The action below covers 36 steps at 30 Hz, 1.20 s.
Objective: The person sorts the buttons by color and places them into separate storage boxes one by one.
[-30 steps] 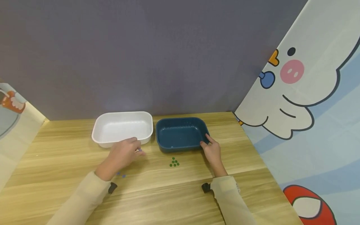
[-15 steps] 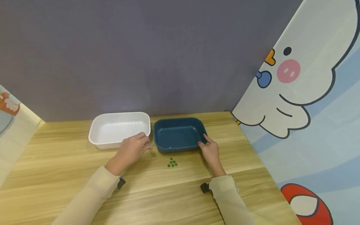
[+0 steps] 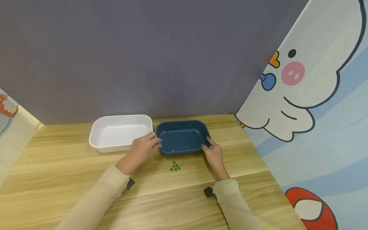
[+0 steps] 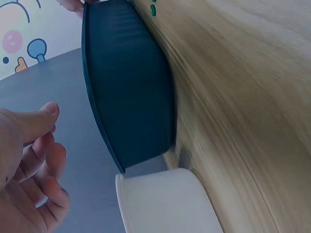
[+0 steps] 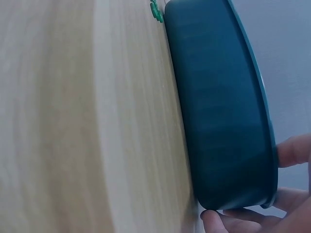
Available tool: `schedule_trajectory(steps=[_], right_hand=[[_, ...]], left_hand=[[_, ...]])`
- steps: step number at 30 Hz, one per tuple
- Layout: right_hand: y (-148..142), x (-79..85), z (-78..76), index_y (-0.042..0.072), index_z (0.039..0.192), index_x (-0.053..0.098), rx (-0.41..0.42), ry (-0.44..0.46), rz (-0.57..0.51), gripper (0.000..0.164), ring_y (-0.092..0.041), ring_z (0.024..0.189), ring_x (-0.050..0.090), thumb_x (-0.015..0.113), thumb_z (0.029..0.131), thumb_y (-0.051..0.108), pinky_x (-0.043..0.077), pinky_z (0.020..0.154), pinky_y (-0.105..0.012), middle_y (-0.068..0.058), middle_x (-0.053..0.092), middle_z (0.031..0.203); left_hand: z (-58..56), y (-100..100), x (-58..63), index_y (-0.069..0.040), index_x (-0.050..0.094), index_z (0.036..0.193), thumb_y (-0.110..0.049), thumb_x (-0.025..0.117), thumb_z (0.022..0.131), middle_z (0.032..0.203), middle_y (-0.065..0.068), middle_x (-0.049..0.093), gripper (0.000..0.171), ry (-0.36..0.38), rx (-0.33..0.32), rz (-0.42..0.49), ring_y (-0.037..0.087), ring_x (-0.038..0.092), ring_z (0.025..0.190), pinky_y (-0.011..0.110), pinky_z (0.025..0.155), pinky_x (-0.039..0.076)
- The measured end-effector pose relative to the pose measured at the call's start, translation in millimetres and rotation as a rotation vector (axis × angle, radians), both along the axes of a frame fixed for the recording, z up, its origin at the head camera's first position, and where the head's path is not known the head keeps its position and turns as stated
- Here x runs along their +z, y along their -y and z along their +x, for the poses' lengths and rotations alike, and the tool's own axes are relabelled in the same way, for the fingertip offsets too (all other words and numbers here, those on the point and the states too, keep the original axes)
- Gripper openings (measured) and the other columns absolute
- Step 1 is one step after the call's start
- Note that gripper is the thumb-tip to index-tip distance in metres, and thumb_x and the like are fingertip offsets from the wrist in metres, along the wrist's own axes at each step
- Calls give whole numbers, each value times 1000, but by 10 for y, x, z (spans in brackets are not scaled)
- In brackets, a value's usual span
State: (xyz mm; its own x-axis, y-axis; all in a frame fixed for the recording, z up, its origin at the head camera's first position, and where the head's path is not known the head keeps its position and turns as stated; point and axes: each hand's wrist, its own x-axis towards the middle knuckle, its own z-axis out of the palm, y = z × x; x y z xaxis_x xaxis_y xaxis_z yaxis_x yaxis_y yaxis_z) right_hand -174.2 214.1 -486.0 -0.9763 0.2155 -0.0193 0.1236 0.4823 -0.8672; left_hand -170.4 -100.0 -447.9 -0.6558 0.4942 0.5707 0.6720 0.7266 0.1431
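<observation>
My left hand [image 3: 140, 149] is at the left edge of a dark blue rectangular container [image 3: 184, 153], fingertips over its rim in the head view. Thumb and index finger pinch a small blue piece [image 3: 159, 142], mostly hidden by the fingers; the left wrist view shows the pinch but not the piece. With its thumb on the rim and other fingers around the corner, my right hand [image 3: 214, 156] holds the container's right front corner. No pieces show on the container's visible floor. Several small round green pieces [image 3: 175, 169] lie grouped on the table in front of it.
A white rectangular container [image 3: 115, 148] stands just left of the dark blue one. Both sit near the back of the wooden table [image 3: 172, 198], before a grey upright panel [image 3: 143, 57]. A cartoon-printed sheet [image 3: 325, 143] borders the right side.
My left hand has moved right and slightly away from me, from before the white container to the dark blue one's rim, still pinching the blue piece. My right hand keeps its hold.
</observation>
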Motion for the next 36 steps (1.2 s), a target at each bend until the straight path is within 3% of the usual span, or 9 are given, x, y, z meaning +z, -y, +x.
schedule_trajectory(steps=[3,7,9,13,19,22,23,26,36], right_hand=[[-1,7,8,7,145,54,-7,-9,24,56,-16,57,44,67,92,20,40,61,-27,-14,68,80],[1,1,21,8,145,55,-6,-15,42,55,-19,63,45,67,93,20,42,72,-31,-30,65,117],[-1,-7,21,8,145,54,-2,-11,29,56,-16,52,39,67,92,19,42,65,-32,-30,66,102],[-6,-5,29,5,145,54,7,-17,6,56,-8,43,28,67,92,18,40,59,-29,-30,63,123],[-5,2,18,6,145,55,3,-22,-1,56,-12,43,29,67,91,18,36,51,-29,-11,57,69],[-4,7,12,6,145,55,3,-25,10,56,-23,59,47,68,91,19,46,67,-33,-16,68,83],[-5,7,9,6,145,55,6,-24,9,56,-27,71,53,68,91,19,48,77,-36,-20,71,102],[-8,2,8,6,146,54,11,-14,9,57,-34,106,54,67,92,20,43,98,-43,-22,45,150],[-34,6,13,5,146,53,19,-15,-7,57,-34,134,46,66,92,19,39,111,-50,-23,43,152]], left_hand=[[-19,-52,19,-9,78,93,-16,86,82,87,0,62,15,9,-11,7,11,63,68,28,53,55],[-40,-115,21,-9,79,94,-13,85,83,87,0,61,13,24,-20,16,11,63,67,27,52,55],[-49,-142,21,-9,79,94,-12,85,82,87,0,61,14,27,-22,13,11,64,67,26,52,54],[-61,-190,40,-10,79,97,-13,82,86,88,0,61,12,45,-19,-8,11,64,67,26,51,53],[-113,-262,58,-10,79,100,-14,79,89,91,2,62,12,53,-24,-30,12,65,68,27,49,53],[-143,-289,57,-9,79,101,-12,79,89,93,2,62,13,53,-29,-44,13,65,68,27,47,52],[-148,-297,60,-10,79,101,-12,79,88,93,2,62,13,55,-31,-47,13,65,67,26,47,51],[-162,-318,68,-11,80,102,-10,79,88,94,2,63,14,58,-32,-62,13,65,67,25,45,49],[-172,-361,101,-11,78,110,-10,78,89,97,4,66,20,105,-3,-83,14,65,67,24,44,47]])
